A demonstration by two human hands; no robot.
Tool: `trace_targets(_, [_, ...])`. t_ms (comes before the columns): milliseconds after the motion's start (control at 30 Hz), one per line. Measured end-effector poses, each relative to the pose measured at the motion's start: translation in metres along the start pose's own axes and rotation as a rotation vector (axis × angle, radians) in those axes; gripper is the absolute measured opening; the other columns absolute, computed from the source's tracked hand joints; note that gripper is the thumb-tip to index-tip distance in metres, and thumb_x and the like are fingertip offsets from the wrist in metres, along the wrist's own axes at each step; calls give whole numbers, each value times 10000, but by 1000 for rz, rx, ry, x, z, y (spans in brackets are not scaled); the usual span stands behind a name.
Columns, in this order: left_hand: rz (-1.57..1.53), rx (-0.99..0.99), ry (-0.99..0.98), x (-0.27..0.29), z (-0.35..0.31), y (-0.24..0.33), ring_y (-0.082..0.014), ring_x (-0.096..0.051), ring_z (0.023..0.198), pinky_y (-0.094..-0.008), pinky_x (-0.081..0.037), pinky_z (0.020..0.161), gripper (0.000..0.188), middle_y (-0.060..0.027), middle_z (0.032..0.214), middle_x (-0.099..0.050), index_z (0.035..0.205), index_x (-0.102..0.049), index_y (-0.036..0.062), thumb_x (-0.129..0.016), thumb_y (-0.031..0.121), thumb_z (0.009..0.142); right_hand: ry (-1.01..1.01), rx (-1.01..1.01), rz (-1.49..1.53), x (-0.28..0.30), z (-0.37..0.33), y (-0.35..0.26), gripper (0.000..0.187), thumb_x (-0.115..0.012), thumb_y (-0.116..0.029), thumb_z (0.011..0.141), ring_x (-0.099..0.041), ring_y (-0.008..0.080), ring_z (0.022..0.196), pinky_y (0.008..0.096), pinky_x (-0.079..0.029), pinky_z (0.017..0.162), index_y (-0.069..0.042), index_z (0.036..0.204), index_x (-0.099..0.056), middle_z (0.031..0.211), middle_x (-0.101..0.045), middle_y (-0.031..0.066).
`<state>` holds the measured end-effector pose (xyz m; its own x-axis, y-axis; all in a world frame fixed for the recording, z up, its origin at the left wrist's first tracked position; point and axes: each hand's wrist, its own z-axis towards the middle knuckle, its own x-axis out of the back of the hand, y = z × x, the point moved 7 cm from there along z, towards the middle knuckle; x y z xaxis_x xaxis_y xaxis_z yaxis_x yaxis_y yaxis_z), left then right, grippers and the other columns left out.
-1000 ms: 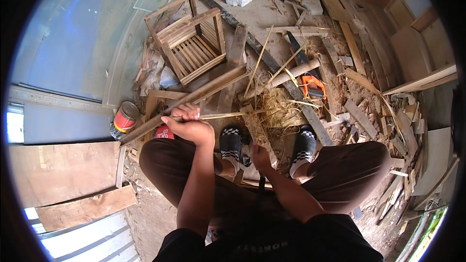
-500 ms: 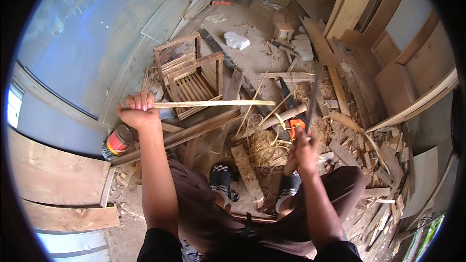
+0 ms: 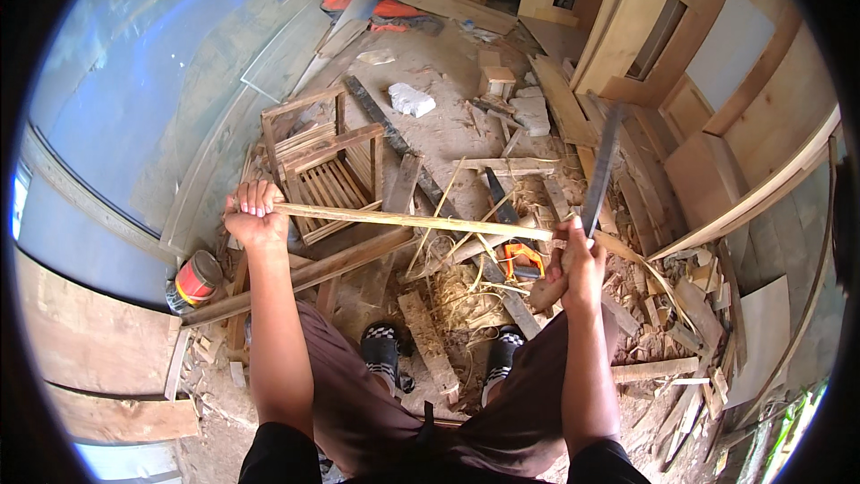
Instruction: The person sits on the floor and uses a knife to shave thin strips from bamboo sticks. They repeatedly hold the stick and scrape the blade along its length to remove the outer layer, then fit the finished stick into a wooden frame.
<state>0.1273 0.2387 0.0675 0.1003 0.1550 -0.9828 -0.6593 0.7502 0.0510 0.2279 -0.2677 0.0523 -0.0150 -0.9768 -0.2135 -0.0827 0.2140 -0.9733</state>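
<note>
A long, thin, pale strip of bamboo or wood (image 3: 403, 218) stretches across in front of me. My left hand (image 3: 258, 211) is closed in a fist around its left end. At the other end, my right hand (image 3: 578, 269) has its fingertips against the strip, apparently pinching it. That same hand grips a machete (image 3: 606, 157), its dark blade pointing up and away and its rounded wooden handle showing below the palm. Under the strip, near the right hand, lies a saw with an orange handle (image 3: 522, 262), among curled shavings (image 3: 466, 300).
A slatted wooden frame (image 3: 331, 170) stands beyond the left hand, with a long beam (image 3: 349, 260) before it. A red can (image 3: 198, 278) sits at the left. Offcuts (image 3: 703, 305) lie heaped at right, near wooden panels (image 3: 717, 179). A white lump (image 3: 411, 99) rests farther off.
My right hand has risen to the strip's free end, which it now touches. The machete has come up with it, uncovering the orange saw handle. The strip now slopes down to the right.
</note>
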Motion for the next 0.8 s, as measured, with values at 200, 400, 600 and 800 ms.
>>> trace_targets(200, [-24,30,-52,1,1,0,-148,-267,447,-290,-257,430,523,-13,488,-275,574,-340,120,-269,375,1026,-207,-102,155,-28,-16,2,214,-640,-202,995,-475,140,423,296,-405,382,5,961,-597,699,-595,85])
trace_targets(400, [-1,24,-46,-3,-3,1,-150,-275,449,-290,-261,436,555,-19,494,-280,571,-339,121,-253,407,1039,-240,-20,82,-28,-18,6,110,-658,-89,966,-516,122,460,281,-438,419,0,937,-601,734,-632,86])
trace_targets(600, [-90,65,-82,-4,-4,7,-170,-325,498,-319,-315,504,630,-31,537,-319,673,-411,75,-227,551,1043,-275,24,58,-30,-21,5,94,-660,-78,965,-547,114,514,263,-467,482,-3,954,-604,766,-654,90])
trace_targets(800, [300,-158,599,17,-29,-6,-259,-510,881,-486,-441,851,703,-128,929,-529,1085,-510,69,-255,715,974,-341,-17,144,-36,-26,6,104,-670,-74,958,-548,124,554,301,-491,514,-24,1001,-591,787,-656,92])
